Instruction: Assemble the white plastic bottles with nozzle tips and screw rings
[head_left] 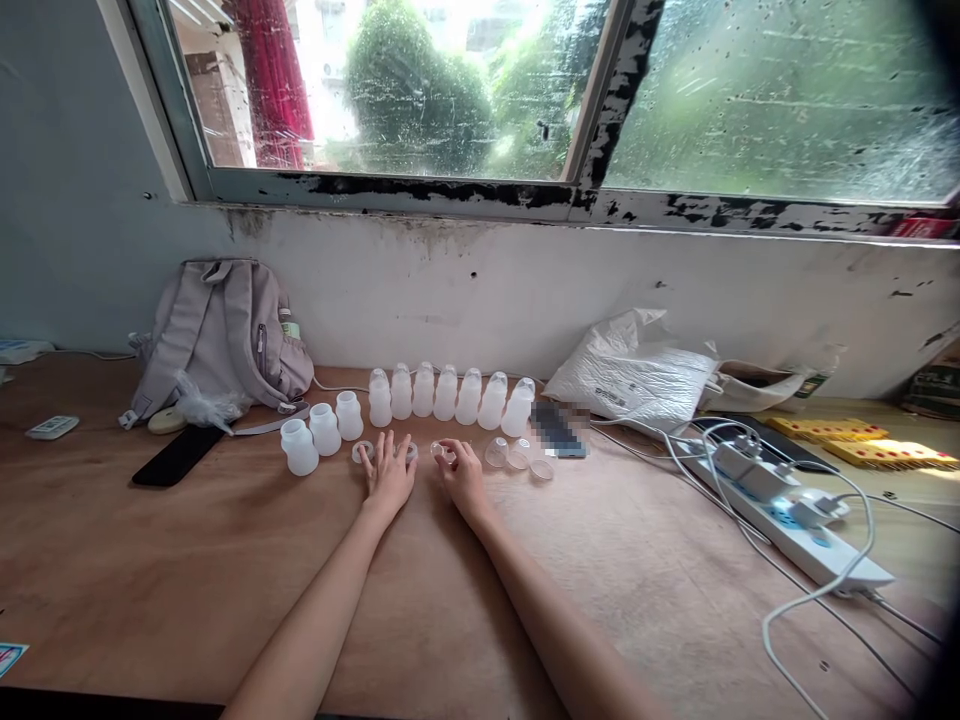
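Presently: both hands at the bottle parts

Left hand lies flat and spread on the wooden table, holding nothing, its fingertips touching two clear rings. Right hand pinches a small clear cap between thumb and fingertips, just above the table. Behind them stands a row of capped white bottles; three uncapped bottles stand left; loose clear caps lie right.
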